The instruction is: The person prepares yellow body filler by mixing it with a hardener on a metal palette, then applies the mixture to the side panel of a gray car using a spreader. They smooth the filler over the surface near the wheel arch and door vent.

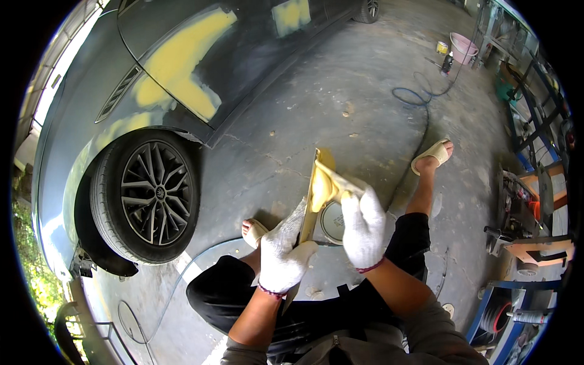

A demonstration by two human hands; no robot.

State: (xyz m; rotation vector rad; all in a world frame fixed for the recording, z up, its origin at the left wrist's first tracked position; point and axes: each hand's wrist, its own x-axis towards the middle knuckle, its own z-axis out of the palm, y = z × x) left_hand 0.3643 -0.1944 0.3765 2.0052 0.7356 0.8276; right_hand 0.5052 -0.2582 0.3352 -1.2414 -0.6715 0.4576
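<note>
My left hand [285, 255], in a white knit glove, is closed round a long flat board [308, 225] held on edge. Yellow body filler [321, 190] is heaped along the board's upper part. My right hand [364, 225], gloved the same way, grips a putty spreader [344, 182] whose blade end reaches into the filler; part of it is hidden by the fingers and filler. Just beyond and between my hands, a round tin [332, 222] is partly covered by the board and my right glove.
A dark car [255, 67] with yellow filler patches [176, 64] stands at left, its front wheel [159, 193] nearest. A blue hose [420, 131] winds over the concrete floor. The pink bucket [463, 48], yellow can [442, 47] and black bottle [448, 63] are far right, beside cluttered shelves [529, 128].
</note>
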